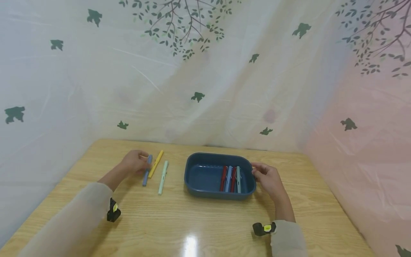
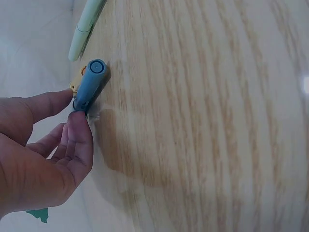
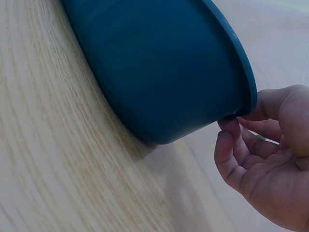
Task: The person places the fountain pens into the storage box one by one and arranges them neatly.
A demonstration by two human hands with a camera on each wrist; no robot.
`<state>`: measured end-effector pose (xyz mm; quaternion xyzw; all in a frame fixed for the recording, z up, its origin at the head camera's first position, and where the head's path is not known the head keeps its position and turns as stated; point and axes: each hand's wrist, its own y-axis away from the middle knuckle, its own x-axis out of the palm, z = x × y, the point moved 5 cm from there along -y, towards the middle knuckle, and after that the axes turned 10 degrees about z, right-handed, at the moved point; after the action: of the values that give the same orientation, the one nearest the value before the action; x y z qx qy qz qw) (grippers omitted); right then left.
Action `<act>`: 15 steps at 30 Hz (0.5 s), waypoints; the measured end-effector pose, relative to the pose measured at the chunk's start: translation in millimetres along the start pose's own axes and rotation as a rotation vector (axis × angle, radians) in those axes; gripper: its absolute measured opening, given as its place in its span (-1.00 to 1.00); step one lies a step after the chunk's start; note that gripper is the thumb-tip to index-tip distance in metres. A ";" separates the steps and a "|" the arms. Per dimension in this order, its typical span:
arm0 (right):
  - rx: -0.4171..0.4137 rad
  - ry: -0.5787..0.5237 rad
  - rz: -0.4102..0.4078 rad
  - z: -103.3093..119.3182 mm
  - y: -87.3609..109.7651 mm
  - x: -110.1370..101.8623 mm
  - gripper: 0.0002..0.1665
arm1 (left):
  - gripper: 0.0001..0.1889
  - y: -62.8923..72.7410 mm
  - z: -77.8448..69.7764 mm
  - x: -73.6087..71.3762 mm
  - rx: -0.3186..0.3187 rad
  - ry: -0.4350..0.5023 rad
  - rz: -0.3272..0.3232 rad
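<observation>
My left hand (image 1: 136,161) pinches a blue pen (image 1: 147,170) between thumb and fingers at the left of the table. In the left wrist view, the round end of this blue pen (image 2: 91,82) points toward the camera. Just right of it lies a yellow pen (image 1: 156,164), mostly hidden behind the blue one in that view. A pale green pen (image 1: 163,177) lies farther right. With thumb and fingers, my right hand (image 1: 266,177) holds the right end of a dark blue box (image 1: 200,194) by its rim (image 3: 248,82).
Inside the box, toward its right end, several pens lie side by side: dark red (image 1: 223,178), blue (image 1: 228,179) and grey-green (image 1: 238,180). The wooden table (image 1: 154,221) ends at a patterned curtain (image 1: 167,107) behind and at the sides.
</observation>
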<state>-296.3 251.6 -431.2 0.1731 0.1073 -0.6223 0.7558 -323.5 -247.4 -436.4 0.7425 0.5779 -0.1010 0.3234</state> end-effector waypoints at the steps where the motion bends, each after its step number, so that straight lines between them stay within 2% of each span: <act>1: 0.000 0.001 0.001 0.0 0.1 0.0 -0.60 | -0.33 -0.5 0.9 -0.1 -0.002 -0.004 0.002; 8: -0.003 -0.003 -0.002 -0.7 0.2 0.0 -0.61 | -0.32 -5.9 7.3 -0.5 -0.016 -0.009 0.009; 15: 0.009 -0.004 -0.013 -0.3 0.1 -1.0 -0.60 | -0.31 -6.2 6.7 0.9 -0.007 -0.012 0.011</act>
<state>-296.3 252.6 -431.1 0.1746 0.1040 -0.6280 0.7512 -327.5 -249.9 -444.2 0.7439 0.5722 -0.1014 0.3301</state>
